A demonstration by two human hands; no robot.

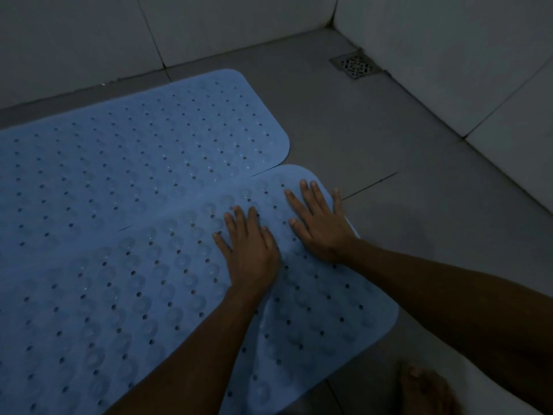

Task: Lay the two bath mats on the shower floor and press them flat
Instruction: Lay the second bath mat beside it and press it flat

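Two blue perforated bath mats lie side by side on the grey tiled shower floor (374,139). The far mat (143,151) lies flat along the back wall. The near mat (125,295) overlaps the far mat's edge a little and shows suction cups. My left hand (248,247) presses flat on the near mat with straight fingers. My right hand (320,220) presses flat beside it, near the mat's far right corner. A slight raised fold shows in the near mat beneath my left forearm.
A square metal drain (354,65) sits in the far right corner of the floor. White tiled walls (449,55) close the back and right sides. A bare foot (425,390) stands on the floor at the lower right.
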